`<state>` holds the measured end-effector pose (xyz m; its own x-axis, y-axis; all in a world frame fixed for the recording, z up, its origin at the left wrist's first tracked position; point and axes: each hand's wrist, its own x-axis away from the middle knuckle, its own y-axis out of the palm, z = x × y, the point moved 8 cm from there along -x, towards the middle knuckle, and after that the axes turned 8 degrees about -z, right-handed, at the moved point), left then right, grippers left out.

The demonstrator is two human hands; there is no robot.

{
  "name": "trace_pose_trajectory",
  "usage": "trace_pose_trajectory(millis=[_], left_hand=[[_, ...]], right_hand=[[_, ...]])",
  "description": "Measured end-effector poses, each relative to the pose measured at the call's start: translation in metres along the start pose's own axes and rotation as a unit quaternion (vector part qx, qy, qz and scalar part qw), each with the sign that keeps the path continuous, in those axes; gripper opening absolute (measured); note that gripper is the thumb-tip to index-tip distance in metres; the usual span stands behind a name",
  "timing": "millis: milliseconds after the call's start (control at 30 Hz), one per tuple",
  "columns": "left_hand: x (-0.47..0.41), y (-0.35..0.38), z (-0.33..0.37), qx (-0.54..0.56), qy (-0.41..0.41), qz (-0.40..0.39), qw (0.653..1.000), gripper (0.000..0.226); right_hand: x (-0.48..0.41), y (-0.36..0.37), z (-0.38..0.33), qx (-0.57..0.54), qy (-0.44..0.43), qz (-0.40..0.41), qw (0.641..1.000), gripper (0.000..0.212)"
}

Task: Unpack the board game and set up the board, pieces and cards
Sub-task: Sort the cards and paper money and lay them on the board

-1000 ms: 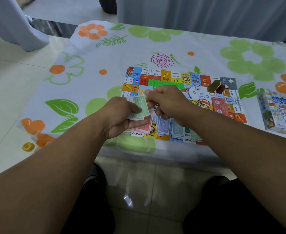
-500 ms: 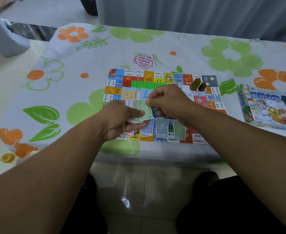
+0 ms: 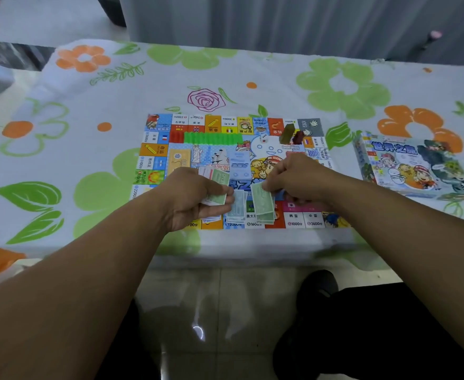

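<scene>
Board [image 3: 156,152] beside game box [image 3: 406,165]; left hand [image 3: 192,196] round banknote stack [image 3: 218,200], right hand [image 3: 299,179] round green note [image 3: 261,197]

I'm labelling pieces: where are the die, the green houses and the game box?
die [image 3: 264,137], head view, top face.
green houses [image 3: 213,138], head view, middle of row.
game box [image 3: 406,167], head view, printed lid.

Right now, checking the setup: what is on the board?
Green houses, a die, blue cards, two blocks and note piles. The left hand and right hand, holding notes, hide what lies beneath.
</scene>
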<state>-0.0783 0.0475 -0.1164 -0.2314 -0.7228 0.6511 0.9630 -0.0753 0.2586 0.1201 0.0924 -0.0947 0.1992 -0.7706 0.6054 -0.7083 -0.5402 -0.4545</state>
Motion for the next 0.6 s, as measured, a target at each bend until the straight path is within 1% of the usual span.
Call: trace_pose_trajectory(millis=[167,300,367,467,533,600], left_hand=[[-0.002,0.011,0.000,0.002,-0.006,-0.012,1.000,0.018],[-0.003,0.017,-0.002,0.014,-0.013,-0.015,1.000,0.020],[-0.003,0.021,-0.003,0.021,-0.015,-0.021,0.999,0.023],[-0.003,0.026,-0.003,0.023,-0.014,-0.037,0.999,0.026],[-0.004,0.029,-0.003,0.015,-0.011,-0.038,0.999,0.024],[-0.005,0.032,-0.003,0.010,-0.005,-0.036,0.999,0.023]], right_hand=[[0.002,-0.004,0.011,0.033,0.017,-0.001,0.999,0.010],[0.001,-0.008,0.012,0.072,0.029,0.004,0.997,0.020],[0.003,-0.009,0.008,0.079,0.018,0.017,0.997,0.022],[0.009,-0.007,-0.007,0.030,-0.044,0.027,0.998,0.011],[0.012,-0.003,-0.013,-0.006,-0.068,0.021,0.997,0.012],[0.013,0.000,-0.014,-0.034,-0.071,0.025,0.997,0.015]])
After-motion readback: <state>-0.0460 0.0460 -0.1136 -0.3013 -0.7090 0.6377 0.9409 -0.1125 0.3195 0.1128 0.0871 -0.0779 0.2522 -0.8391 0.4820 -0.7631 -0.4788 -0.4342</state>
